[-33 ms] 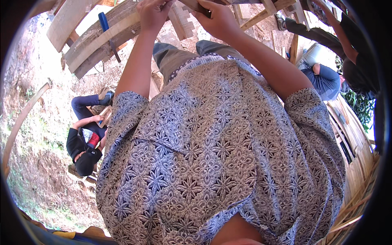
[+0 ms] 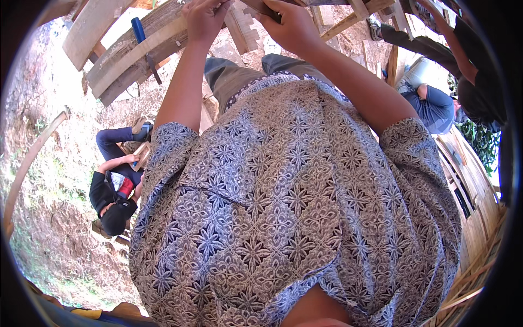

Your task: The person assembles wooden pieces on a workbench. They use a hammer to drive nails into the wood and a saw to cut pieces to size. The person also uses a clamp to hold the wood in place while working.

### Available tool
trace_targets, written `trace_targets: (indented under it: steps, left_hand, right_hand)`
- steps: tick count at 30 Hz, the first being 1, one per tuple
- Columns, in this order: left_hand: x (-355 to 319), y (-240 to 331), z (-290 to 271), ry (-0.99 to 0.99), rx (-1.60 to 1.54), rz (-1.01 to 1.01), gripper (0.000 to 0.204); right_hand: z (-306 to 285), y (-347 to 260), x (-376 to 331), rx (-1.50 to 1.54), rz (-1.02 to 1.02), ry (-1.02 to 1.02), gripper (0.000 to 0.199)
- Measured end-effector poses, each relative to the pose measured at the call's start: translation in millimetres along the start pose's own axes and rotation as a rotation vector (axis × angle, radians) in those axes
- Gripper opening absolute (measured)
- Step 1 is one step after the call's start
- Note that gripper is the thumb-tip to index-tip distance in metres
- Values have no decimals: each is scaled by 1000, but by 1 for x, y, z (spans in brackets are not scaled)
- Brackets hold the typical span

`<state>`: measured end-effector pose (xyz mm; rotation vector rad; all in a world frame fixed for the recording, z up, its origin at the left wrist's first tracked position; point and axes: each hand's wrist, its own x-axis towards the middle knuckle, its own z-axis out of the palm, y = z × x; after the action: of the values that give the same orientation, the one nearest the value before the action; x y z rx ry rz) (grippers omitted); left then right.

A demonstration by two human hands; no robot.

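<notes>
My left hand [image 2: 206, 20] is at the upper edge, its fingers curled and pressed together. What they hold is cut off or too small to make out. My right hand [image 2: 291, 26], a short way to the right, grips a dark brown piece [image 2: 262, 8] that looks like wood and runs out of view at the top. Between the hands lies a pale board [image 2: 241, 30] with a notched, stepped edge. Left of my left hand, a tool with a blue handle [image 2: 138, 30] and narrow dark blade rests against weathered planks [image 2: 122, 57].
A person in a dark cap [image 2: 114, 218] sits at the left with a piece of wood. On the right are a person in dark clothes [image 2: 482, 92] and a person in a blue shirt [image 2: 436, 111]. Planks [image 2: 474, 218] and thin sticks line the right edge.
</notes>
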<state>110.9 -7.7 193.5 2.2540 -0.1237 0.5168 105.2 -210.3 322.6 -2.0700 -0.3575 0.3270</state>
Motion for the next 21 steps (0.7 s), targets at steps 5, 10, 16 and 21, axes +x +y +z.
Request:
trace_targets:
  steps: [5, 10, 16, 21]
  left_hand:
    - [1, -4, -1, -31, -82, -30, 9]
    - [-5, -9, 0, -26, -4, 18, 9]
    - [-10, 1, -5, -108, 62, -75, 11]
    - [-7, -10, -4, -21, 69, 2, 21]
  right_hand:
    - [0, -29, -4, -8, -132, 190, 37]
    - [4, 1, -8, -93, -23, 34, 41]
    - [5, -5, -10, -13, 27, 69, 34]
    - [5, -2, -2, -11, 146, 75, 30]
